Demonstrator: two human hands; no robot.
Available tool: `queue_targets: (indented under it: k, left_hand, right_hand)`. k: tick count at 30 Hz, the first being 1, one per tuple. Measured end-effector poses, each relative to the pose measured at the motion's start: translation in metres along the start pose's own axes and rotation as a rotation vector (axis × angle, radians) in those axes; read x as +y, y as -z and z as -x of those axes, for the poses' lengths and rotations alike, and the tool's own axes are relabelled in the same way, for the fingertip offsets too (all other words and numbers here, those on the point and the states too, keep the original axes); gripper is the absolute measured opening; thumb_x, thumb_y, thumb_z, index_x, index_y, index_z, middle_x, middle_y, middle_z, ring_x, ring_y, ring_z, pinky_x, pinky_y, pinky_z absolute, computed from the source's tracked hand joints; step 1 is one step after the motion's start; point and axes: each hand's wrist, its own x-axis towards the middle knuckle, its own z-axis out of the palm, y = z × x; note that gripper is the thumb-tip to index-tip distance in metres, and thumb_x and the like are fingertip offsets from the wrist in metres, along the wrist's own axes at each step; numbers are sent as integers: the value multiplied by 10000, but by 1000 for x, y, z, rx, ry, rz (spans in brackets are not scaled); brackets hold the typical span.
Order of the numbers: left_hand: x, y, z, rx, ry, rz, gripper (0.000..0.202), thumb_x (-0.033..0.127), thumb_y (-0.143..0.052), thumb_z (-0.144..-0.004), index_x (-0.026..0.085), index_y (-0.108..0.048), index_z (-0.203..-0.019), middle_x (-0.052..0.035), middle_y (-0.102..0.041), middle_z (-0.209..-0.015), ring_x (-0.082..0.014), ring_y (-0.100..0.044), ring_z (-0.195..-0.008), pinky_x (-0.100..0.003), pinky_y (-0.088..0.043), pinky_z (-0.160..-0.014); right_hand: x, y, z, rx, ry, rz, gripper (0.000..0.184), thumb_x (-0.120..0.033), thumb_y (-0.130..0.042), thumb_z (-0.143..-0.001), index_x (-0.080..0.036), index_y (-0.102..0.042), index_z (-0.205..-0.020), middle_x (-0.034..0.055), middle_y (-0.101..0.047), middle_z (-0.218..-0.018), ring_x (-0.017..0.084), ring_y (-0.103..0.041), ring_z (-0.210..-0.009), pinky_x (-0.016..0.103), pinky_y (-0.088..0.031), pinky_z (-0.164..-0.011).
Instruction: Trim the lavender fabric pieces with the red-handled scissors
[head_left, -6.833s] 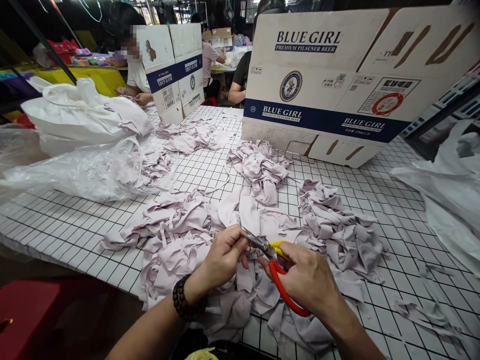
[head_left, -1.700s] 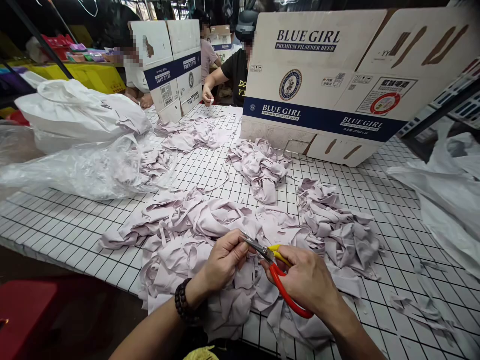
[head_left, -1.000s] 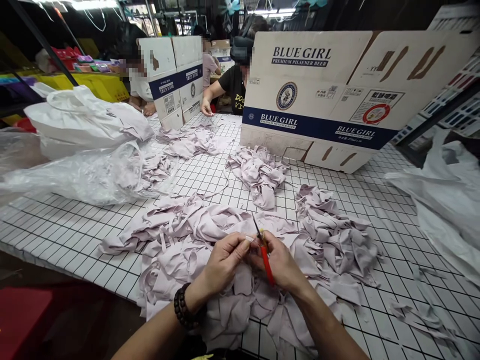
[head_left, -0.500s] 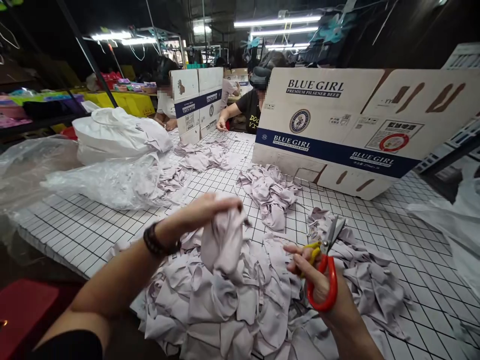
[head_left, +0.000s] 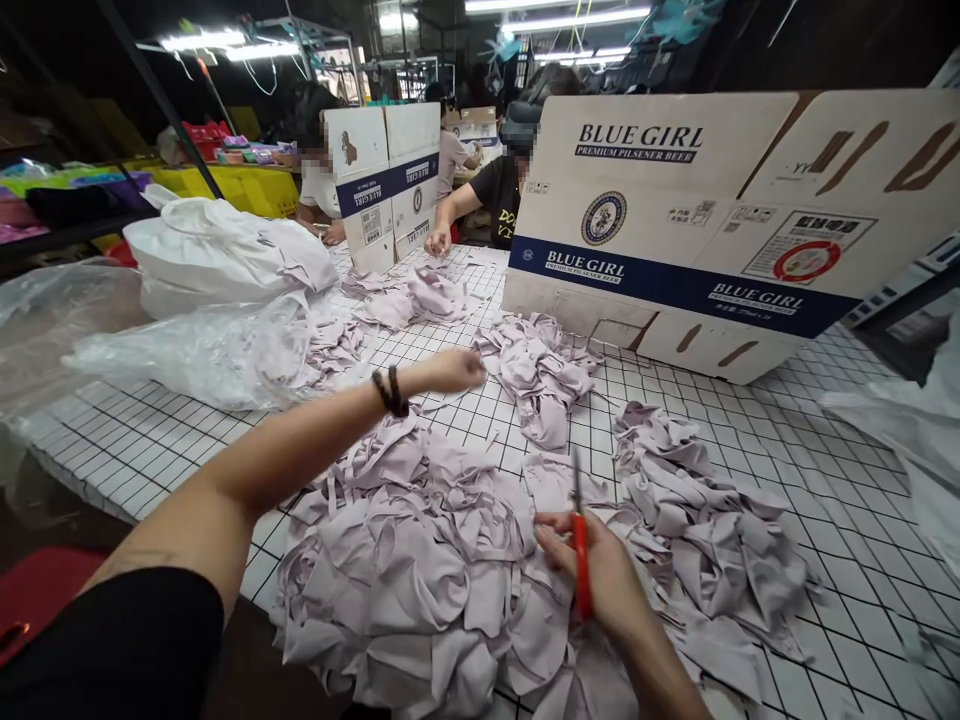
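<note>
My right hand (head_left: 600,570) is closed around scissors (head_left: 582,560) with a red handle, their blades pointing up and away from me. It is just above the right side of a large heap of pale mauve-grey cloth pieces (head_left: 420,560). Stretched forward, my left hand (head_left: 459,370) is at the left edge of a smaller cloth pile (head_left: 540,375). Motion blurs its fingers, and I cannot make out any cloth in them. Another cloth pile (head_left: 720,520) lies to the right of the scissors.
A large flattened Blue Girl carton (head_left: 637,200) stands across the table's back right, a smaller carton (head_left: 390,190) to its left. White and clear plastic bags (head_left: 225,255) lie at the left on the grid-patterned tabletop (head_left: 187,430). Co-workers sit behind the cartons.
My left hand has moved forward from the large heap to the smaller pile, and the cloth it held no longer hangs from it. The scissors have turned edge-on in my right hand.
</note>
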Motion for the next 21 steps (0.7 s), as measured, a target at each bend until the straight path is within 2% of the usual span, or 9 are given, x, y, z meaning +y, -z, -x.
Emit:
queue_targets:
  k: [3, 4, 6, 9, 11, 13, 15, 18, 21]
  left_hand:
    - [-30, -26, 51, -206, 288, -3, 152, 232, -704, -766, 93, -661, -722, 2, -621, -646, -112, -589, -536, -231, -484, -564]
    - [-36, -29, 68, -237, 360, 12, 120, 203, -728, -714, 111, -651, -717, 12, -613, -621, -104, -567, -502, -218, -464, -525]
    - [-40, -32, 100, -255, 474, 69, 127, 226, -689, -732, 129, -638, -797, 9, -623, -655, -103, -569, -496, -216, -463, -504]
    - [-31, -36, 140, -290, 592, 234, 232, 322, -567, -832, 117, -642, -912, -29, -651, -735, -118, -609, -542, -247, -511, -549]
    - [-21, -44, 159, -332, 682, 505, 281, 350, -572, -838, 107, -673, -937, -53, -673, -776, -115, -615, -570, -257, -526, -587]
    - [-10, -59, 172, -355, 759, 825, 278, 335, -622, -820, 98, -703, -942, -71, -690, -817, -105, -611, -583, -250, -527, -610]
    - [0, -76, 179, -352, 803, 1051, 257, 290, -635, -823, 83, -717, -952, -89, -700, -851, -102, -617, -588, -242, -523, -619]
    - [9, -101, 180, -298, 857, 1245, 250, 236, -592, -856, 65, -702, -1001, -110, -704, -893, -108, -635, -602, -234, -516, -621]
    - [13, -117, 177, -201, 904, 1324, 242, 227, -550, -888, 60, -686, -999, -110, -708, -888, -95, -610, -561, -217, -502, -585]
  right_hand:
    - [-5, -28, -17, -10, 29, 135, 273, -393, -725, -648, -212, -569, -779, 54, -684, -852, 189, -584, -653, 324, -467, -618]
    - [-8, -36, -21, -12, 40, 144, 239, -363, -724, -643, -214, -567, -746, 32, -664, -779, 187, -569, -648, 309, -448, -603]
    - [-16, -46, -27, -23, 68, 133, 216, -343, -713, -652, -217, -541, -687, -7, -597, -657, 171, -525, -605, 283, -410, -564]
    - [-30, -37, -22, -54, 120, 71, 258, -417, -676, -712, -224, -505, -727, -47, -503, -608, 135, -458, -538, 250, -375, -501]
    - [-39, -19, -11, -52, 162, 0, 297, -463, -669, -743, -230, -490, -781, -65, -463, -611, 108, -408, -498, 224, -342, -457]
    - [-48, 1, 4, -14, 217, -91, 319, -441, -725, -731, -227, -495, -785, -73, -442, -607, 84, -365, -476, 203, -314, -436]
    - [-53, 17, 20, 23, 250, -147, 321, -408, -766, -716, -223, -511, -780, -72, -441, -605, 75, -358, -475, 192, -314, -434]
    - [-53, 29, 43, 25, 258, -152, 282, -384, -761, -741, -223, -534, -790, -56, -469, -627, 83, -398, -501, 192, -358, -458]
    - [-47, 31, 63, -13, 257, -105, 242, -364, -743, -764, -227, -545, -788, -31, -510, -695, 103, -462, -564, 205, -414, -507]
